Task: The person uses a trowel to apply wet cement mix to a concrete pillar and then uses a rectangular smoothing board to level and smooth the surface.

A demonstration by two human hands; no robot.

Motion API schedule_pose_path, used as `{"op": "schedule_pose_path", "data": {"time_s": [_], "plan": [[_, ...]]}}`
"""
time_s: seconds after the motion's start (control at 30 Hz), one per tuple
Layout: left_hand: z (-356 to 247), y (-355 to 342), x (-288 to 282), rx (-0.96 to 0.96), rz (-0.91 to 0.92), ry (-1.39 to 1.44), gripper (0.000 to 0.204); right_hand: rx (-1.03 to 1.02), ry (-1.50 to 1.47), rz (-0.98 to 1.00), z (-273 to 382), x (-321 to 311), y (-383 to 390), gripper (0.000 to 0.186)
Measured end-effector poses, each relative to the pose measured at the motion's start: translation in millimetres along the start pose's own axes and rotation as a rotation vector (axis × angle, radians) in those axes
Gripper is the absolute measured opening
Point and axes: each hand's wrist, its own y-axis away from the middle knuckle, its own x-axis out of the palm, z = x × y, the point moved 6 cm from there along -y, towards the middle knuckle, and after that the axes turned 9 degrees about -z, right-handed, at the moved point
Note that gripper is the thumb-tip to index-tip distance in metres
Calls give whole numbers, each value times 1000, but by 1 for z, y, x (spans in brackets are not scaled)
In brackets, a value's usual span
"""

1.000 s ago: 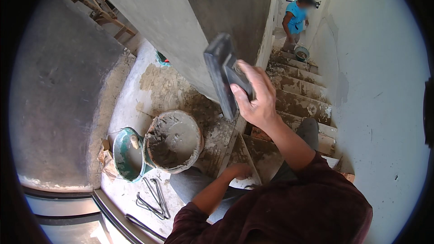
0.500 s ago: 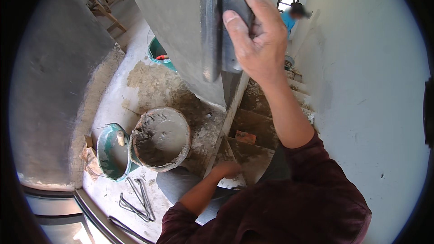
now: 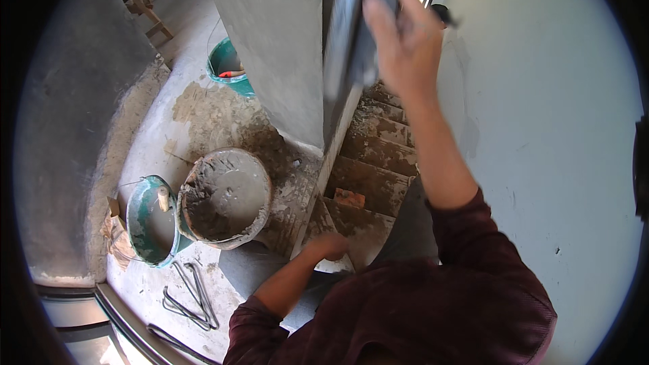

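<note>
My right hand (image 3: 412, 44) is raised high, closed around the back of a plastering trowel (image 3: 350, 30) with a long dark blade, blurred by motion. The blade stands nearly upright against or close to the stair-side face of a grey plastered pillar (image 3: 270, 40); whether it touches cannot be made out. My left hand (image 3: 330, 247) is low beside my knee, its fingers turned away and hidden. Left of my leg stands a round tub (image 3: 265, 220) of wet grey mortar. Touching it is a green bucket (image 3: 140, 220) with greyish contents and a pale-handled tool.
Dirty stairs (image 3: 368, 176) with a brick piece (image 3: 349, 197) descend beside the pillar. Another green bucket (image 3: 220, 61) sits behind it. Bent dark rods (image 3: 193, 297) lie on the floor. A pale wall (image 3: 547, 128) runs along the right; a person's dark head (image 3: 443, 15) shows beyond my hand.
My right hand has carried the trowel up and to the right along the pillar. The view has shifted slightly, uncovering more stairs. My left hand stays low by the knee.
</note>
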Motion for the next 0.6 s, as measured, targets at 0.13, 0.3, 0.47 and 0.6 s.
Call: {"op": "schedule_pose_path", "data": {"time_s": [0.13, 0.3, 0.47, 0.6], "plan": [[5, 2, 4, 29, -170, 67, 23, -173, -41, -95, 33, 14, -34, 51], [-13, 5, -17, -10, -69, 12, 26, 350, 90, 203, -75, 4, 164, 50], [-26, 18, -18, 60, -188, 37, 24, 64, 344, 291, 7, -57, 158, 57], [-41, 39, -48, 88, -176, -8, 22, -678, 657, 415, 114, -29, 35, 65]]}}
